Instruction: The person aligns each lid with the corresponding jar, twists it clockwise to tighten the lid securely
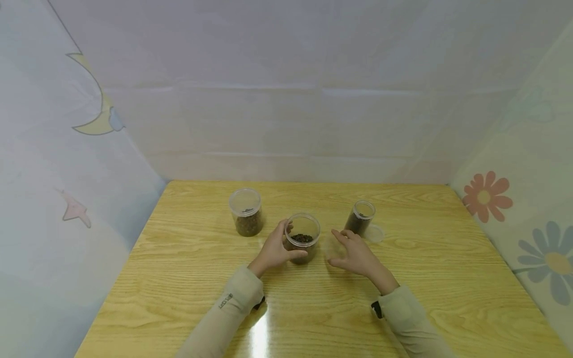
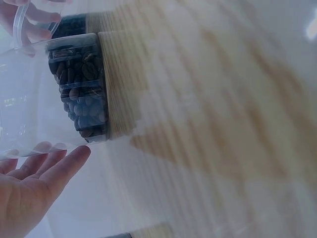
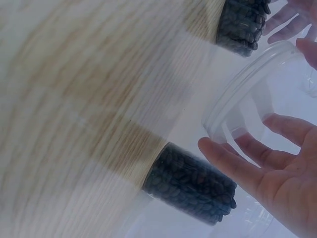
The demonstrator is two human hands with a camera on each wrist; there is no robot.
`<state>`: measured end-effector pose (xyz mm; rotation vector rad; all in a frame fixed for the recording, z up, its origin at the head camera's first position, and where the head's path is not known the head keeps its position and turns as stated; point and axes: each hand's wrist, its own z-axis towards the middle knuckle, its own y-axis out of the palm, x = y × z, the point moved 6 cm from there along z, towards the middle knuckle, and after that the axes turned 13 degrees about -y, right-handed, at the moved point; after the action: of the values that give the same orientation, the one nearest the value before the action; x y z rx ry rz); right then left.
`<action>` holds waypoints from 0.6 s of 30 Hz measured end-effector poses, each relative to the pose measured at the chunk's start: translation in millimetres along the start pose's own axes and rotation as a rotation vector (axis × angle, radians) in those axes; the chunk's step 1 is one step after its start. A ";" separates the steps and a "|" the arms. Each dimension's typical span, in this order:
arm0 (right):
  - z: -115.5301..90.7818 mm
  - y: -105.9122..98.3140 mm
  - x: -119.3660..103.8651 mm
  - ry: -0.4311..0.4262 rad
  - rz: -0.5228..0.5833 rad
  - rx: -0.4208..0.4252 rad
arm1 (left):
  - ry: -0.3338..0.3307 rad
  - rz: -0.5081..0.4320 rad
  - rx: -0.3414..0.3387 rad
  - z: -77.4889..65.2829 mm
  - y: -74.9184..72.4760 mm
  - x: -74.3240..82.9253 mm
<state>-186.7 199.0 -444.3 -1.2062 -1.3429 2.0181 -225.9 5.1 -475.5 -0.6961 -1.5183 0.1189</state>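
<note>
My left hand (image 1: 275,248) holds the middle clear jar (image 1: 302,256), thumb on its near side and fingers round the left and far sides. Dark coffee beans (image 2: 81,94) fill the lower part of this jar, which stands on the table without a lid. Just to its right, my right hand (image 1: 355,254) grips a clear round lid (image 3: 247,79) by its rim, fingers and thumb spread across it. The lid is tilted and raised off the table. In the head view it is faint and hard to make out.
At the back left stands a wide jar (image 1: 248,223) with coffee beans. A narrower open jar (image 1: 358,223) of beans is beyond my right hand, with a small clear lid (image 1: 375,233) lying beside it. Wood-grain table (image 1: 179,278) lies beneath; printed cloth walls (image 1: 291,124) surround it.
</note>
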 end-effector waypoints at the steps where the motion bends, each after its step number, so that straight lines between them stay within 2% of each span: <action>1: -0.2 -0.1 -0.1 0.000 0.003 0.002 | -0.002 0.002 -0.002 -0.8 0.1 0.2; 18: -5.9 0.1 -4.3 0.002 0.045 -0.007 | -0.016 -0.006 -0.025 -10.8 2.4 2.6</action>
<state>-179.5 198.8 -443.4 -1.2514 -1.3340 2.0445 -214.7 4.6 -473.3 -0.7121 -1.5395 0.1010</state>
